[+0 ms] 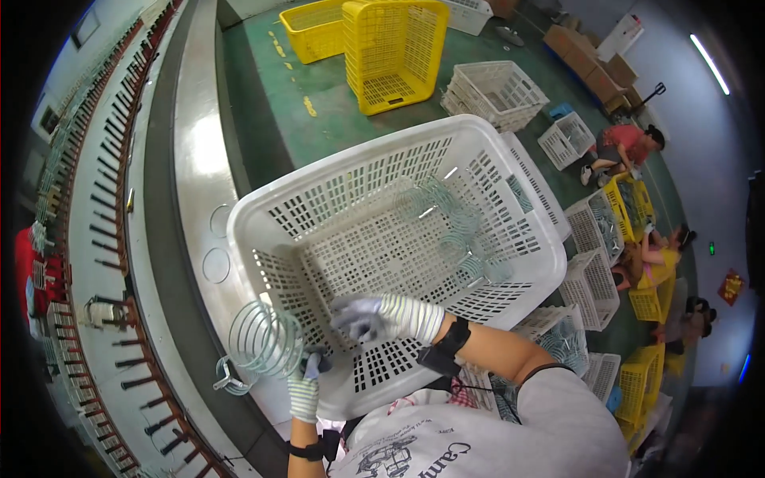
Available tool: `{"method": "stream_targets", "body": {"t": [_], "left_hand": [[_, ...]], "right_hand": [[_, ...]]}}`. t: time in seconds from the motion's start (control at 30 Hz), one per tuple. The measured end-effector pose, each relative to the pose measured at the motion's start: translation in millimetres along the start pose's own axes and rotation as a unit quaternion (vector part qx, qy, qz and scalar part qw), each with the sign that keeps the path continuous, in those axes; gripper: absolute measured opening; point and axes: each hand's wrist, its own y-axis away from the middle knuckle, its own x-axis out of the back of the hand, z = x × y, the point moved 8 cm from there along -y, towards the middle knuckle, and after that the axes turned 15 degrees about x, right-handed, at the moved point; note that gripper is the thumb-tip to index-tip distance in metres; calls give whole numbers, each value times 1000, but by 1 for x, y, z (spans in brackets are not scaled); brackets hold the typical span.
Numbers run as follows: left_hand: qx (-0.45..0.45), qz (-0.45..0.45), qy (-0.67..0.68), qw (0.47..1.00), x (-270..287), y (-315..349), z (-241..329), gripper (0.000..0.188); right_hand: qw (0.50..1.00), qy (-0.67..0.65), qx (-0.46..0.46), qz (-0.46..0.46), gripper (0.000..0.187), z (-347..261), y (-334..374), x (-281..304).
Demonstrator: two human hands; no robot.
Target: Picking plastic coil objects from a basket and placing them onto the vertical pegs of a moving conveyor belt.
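My left hand (305, 385), in a striped glove with a grey palm, is closed on a bundle of pale green wire rings (265, 338) beside the basket's near left corner. Below that bundle hangs a smaller looped wire piece (233, 378). My right hand (382, 317), gloved alike, is over the near left part of a large white plastic basket (351, 166). Its fingers are loosely bent and apart, with nothing seen in them. More coiled wire rings (458, 231) lie along the right side of the basket's floor.
A metal ledge (203, 151) with two single rings (216, 264) runs along the left, beside a line of dark-handled pegs (111, 187). Yellow crates (394, 56) and white crates (494, 92) stand behind. At right, people (629, 147) sit among more crates.
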Motion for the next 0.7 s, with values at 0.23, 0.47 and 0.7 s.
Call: {"method": "stream_targets", "body": {"t": [0.23,0.47,0.7], "left_hand": [[137,47,-15,989,6,7,-30,10],[195,95,-43,975,-31,34,12,24],[303,127,-40,944,-46,38,-2,25]], "right_hand": [[921,206,100,314,39,-129,-18,286],[396,835,-128,360,35,-279,-31,392],[149,958,-123,213,37,-326,-69,443]]}}
